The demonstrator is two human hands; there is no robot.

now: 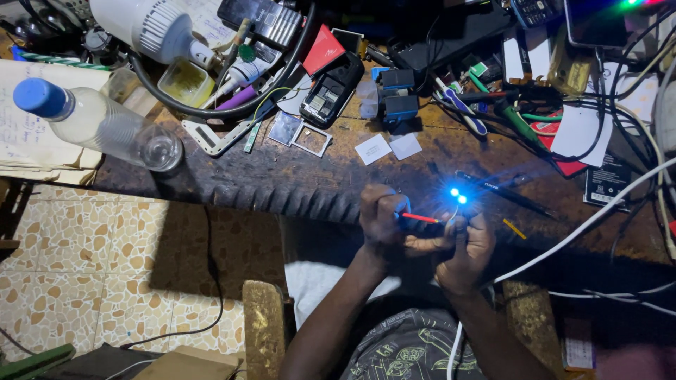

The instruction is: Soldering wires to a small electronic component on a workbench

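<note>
Cluttered wooden workbench (282, 176) fills my head view. Just below its front edge, my left hand (382, 218) is closed on a red probe (421, 218); my right hand (466, 250) pinches a small part with two lit blue lights (458, 195).

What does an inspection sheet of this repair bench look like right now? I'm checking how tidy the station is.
Surface: dark, worn wooden bench, crowded along the far edge.
Job's things: small part with two lit blue LEDs and a red wire, held above the bench's near edge.
Clutter: opened mobile phone, clear plastic bottle with blue cap lying down, white bulb, paper scraps, black pen.
Hands: left hand and right hand both pinch the lit part and wire.
Cables: white cable crosses the right side; black cable hangs to the floor.
Surroundings: patterned tile floor.
</note>
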